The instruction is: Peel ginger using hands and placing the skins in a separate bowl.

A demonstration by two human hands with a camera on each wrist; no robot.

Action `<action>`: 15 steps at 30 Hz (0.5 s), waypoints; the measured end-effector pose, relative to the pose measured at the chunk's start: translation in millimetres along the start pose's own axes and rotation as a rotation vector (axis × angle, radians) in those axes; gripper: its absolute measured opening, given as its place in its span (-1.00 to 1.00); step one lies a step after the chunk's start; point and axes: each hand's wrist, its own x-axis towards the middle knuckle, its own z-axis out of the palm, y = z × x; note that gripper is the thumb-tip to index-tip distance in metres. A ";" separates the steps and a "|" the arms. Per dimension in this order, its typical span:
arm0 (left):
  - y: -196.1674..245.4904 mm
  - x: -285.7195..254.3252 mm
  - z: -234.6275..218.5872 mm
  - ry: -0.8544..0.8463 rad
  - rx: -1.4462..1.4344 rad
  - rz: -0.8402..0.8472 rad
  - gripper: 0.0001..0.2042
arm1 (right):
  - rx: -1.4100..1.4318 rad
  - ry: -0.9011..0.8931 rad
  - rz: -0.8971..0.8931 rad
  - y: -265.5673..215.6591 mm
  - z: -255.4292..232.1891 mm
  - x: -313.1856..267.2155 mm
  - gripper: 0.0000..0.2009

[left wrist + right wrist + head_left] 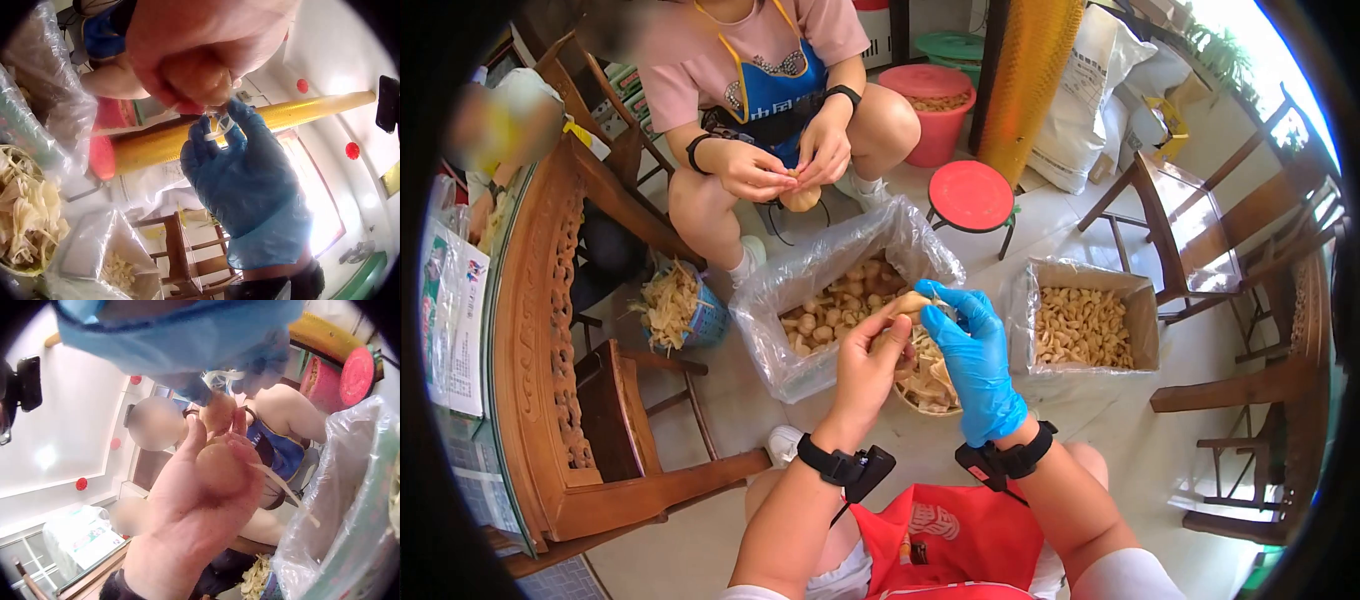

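Note:
My bare left hand [866, 365] holds a smooth, tan, rounded bulb [219, 412] up at its fingertips. A second tan bulb [219, 467] sits in the same palm, and a pale strip [290, 492] hangs from that hand. My right hand [975, 362], in a blue glove, pinches a small white ring-shaped piece [219, 132] right against the bulb's end. Below both hands is a basket of pale peelings [930, 385]. Just beyond stands a plastic-lined box [765, 340] with many tan bulbs in it.
On the right, another lined box [1145, 325] contains small pale pieces. A red stool [971, 196] and a pink bucket [940, 130] are farther back. Across from me a seated person [770, 120] handles a similar bulb. A blue basket of peelings [705, 322] and wooden chairs flank the left.

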 end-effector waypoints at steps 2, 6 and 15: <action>1.5 2.5 0.0 0.039 -0.028 0.021 -0.66 | -0.058 0.000 0.023 0.9 -2.3 2.2 -0.73; -3.0 11.0 -10.0 0.005 0.113 0.074 -0.63 | -0.268 -0.115 -0.009 4.2 -12.8 5.3 -0.69; -3.2 7.0 -18.3 -0.003 0.816 0.439 -0.65 | -0.671 -0.231 -0.184 -7.6 -21.3 1.5 -0.75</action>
